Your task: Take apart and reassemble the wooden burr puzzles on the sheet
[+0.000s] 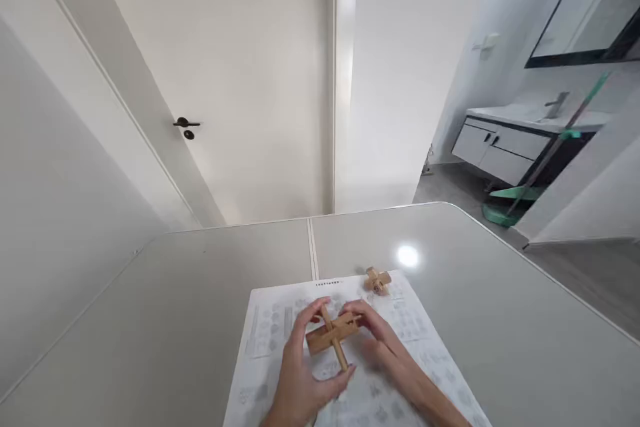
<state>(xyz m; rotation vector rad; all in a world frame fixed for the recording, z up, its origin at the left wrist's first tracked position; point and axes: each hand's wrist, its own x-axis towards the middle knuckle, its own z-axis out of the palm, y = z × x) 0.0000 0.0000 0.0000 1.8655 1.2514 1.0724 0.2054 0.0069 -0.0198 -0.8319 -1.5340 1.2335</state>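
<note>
One held wooden piece over sheet, seamed table; door beyond.

Interior of a home, as its fittings indicate. Beyond the far edge of the table stands a plain white door with a dark lever handle. Past the table's far right corner, a washing area: vanity cabinet with faucet, dark-framed mirror above, and a green dustpan and long pole on grey flooring.
</note>
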